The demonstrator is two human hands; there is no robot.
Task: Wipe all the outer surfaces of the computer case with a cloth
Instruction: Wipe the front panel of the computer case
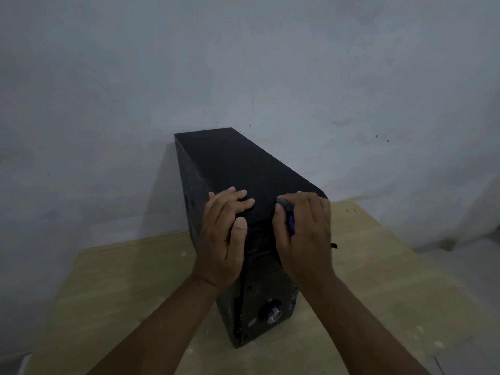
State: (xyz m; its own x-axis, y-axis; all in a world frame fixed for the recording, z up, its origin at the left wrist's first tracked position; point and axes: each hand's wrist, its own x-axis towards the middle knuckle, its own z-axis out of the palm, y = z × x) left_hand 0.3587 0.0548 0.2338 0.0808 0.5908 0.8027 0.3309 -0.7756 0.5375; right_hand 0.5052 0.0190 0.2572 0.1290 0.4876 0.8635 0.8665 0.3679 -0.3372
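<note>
- Head view, far left: the pale grey plastered wall (108, 90) rises behind the light wooden table (121, 280), which carries everything.
- Your left hand (224, 236) comes next. Its fingers lie straight and flat on the top panel at the near left corner, and the thumb presses the front face just under the edge. It steadies the box and holds nothing.
- Between your hands stands the tall black box-shaped computer case (243, 169), upright on the table and directly ahead of you. Its long top panel runs away from you toward the wall, drifting leftward as it goes. The front face, with a small round silver button (274, 315) low down, looks back at you.
- The dark crumpled cloth with a purple patch (287, 212) sits at the near right corner of that top panel, touching the front edge. Most of it is hidden under your fingers.
- Your right hand (305, 234) is curled round the cloth and presses it onto the case. The two hands are apart, with a bare strip of panel between them.
- By my reading, the right hand is the wiping hand, and it sits at the near end of the top. Almost the whole length of the panel lies beyond it, so the stroke should run forward along that long axis, away from you and slightly left. Your left hand would meanwhile keep the case from sliding toward the wall.
</note>
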